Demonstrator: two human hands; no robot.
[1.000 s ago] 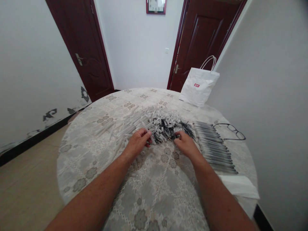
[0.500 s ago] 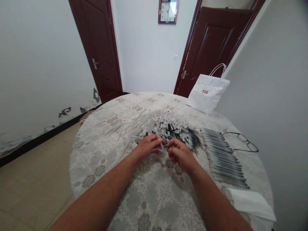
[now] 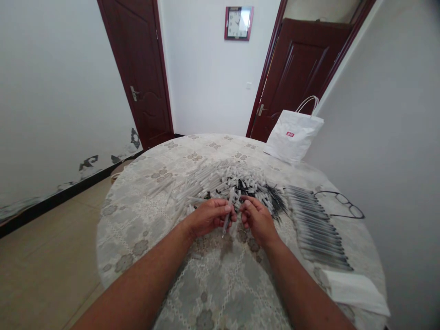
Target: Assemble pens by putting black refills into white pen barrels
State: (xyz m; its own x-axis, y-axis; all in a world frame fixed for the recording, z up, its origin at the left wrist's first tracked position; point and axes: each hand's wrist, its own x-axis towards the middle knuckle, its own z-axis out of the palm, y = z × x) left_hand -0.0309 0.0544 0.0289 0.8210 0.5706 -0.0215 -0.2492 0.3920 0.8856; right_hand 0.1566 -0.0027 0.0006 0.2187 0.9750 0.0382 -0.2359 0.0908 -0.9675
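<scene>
My left hand [image 3: 211, 215] is closed around a slim pen [image 3: 227, 221] with a whitish upper part and a darker lower end, held slanted with its tip toward me. My right hand [image 3: 258, 219] sits just to the right, thumb and index finger pinched together. Something dark shows at its fingertips, too small to name. Just beyond both hands lies a heap of translucent white pen barrels [image 3: 199, 181] and short white pieces [image 3: 237, 172]. Thin black pieces [image 3: 275, 197] stick out at the heap's right side.
On the right, a row of dark pens [image 3: 314, 229] lies side by side, with eyeglasses [image 3: 343, 204] beyond it. A white packet [image 3: 355, 288] lies near the right edge of the round table [image 3: 137, 233]. A white paper bag [image 3: 294, 137] stands at the back right.
The pale barrel in my left hand now stands steeper and has a dark lower part. My right hand has turned, its fingertips pinched higher beside it. The view has tilted slightly up.
</scene>
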